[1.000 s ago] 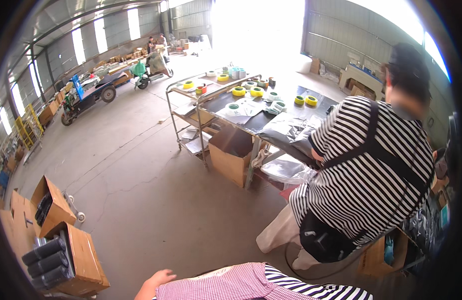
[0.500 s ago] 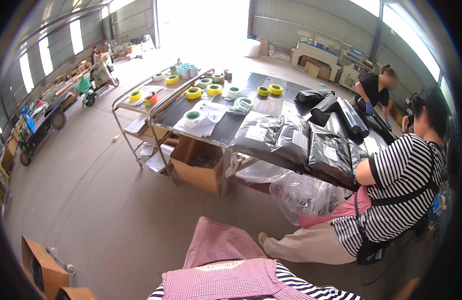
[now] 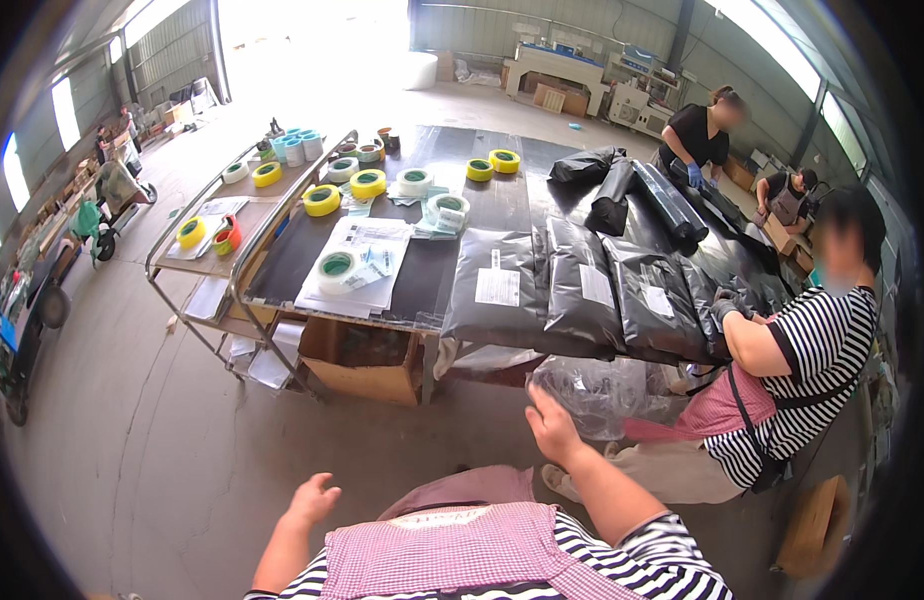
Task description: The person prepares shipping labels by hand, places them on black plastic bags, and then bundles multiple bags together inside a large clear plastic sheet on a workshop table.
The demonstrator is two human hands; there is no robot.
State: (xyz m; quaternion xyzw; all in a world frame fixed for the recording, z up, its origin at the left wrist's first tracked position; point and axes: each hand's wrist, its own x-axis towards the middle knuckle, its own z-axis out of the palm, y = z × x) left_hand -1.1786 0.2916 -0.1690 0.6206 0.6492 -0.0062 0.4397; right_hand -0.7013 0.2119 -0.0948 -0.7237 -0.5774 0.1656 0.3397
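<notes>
My right hand (image 3: 554,424) is raised with its fingers stretched out, in front of the near edge of the dark-topped table (image 3: 280,274), and holds nothing. Lower and further left, my left hand (image 3: 313,496) hangs over the floor with bent fingers apart and nothing in it. On the table nearest my right hand lies a full black mailing bag (image 3: 490,322) with a white label, in a row with several more. Left of the bags, a tape roll (image 3: 339,263) rests on a stack of white papers (image 3: 375,238). Beyond it stand yellow tape rolls (image 3: 368,183).
A co-worker in a striped shirt (image 3: 824,330) stands at the table's right, gloved hand at the bags. Clear plastic film (image 3: 602,395) hangs below the edge. An open cardboard box (image 3: 367,372) sits under the table. A metal-railed cart (image 3: 194,262) adjoins its left side.
Both my hands and forearms have come into view. The table now appears nearer and further left. The striped co-worker's gloved hand now shows at the bags.
</notes>
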